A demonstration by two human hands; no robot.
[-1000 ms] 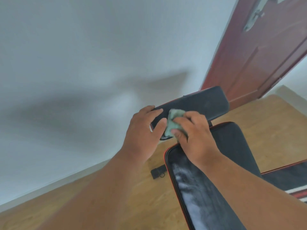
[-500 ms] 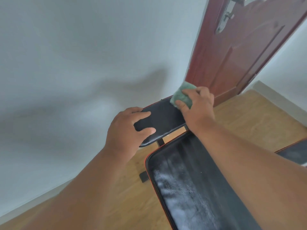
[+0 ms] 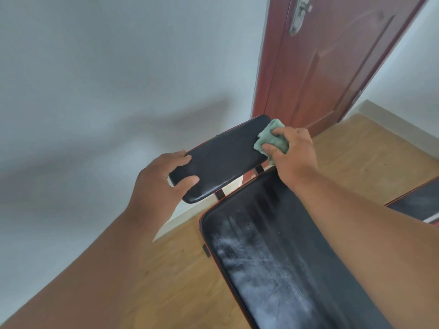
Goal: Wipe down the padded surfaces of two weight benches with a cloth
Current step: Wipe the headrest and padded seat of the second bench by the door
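Small black headrest pad: padded, glossy, red piping along its far edge, set on a dark bracket beyond the main pad.
Left hand: grips the pad's near-left end, fingers curled over the far edge, thumb on the top face.
Right hand: fingers and thumb bunched round a green cloth, pressing it onto the pad's right end.
Main bench pad: black, red-trimmed, long, runs toward the viewer; whitish streaks and smears across its face.
Second bench pad: black with red and white stripe, only a corner shows at the right edge.
Floor: light wood planks with a pale skirting board.
Wall: plain white-grey, carrying soft shadows.
Door: reddish-brown, panelled, metal handle plate near the top.
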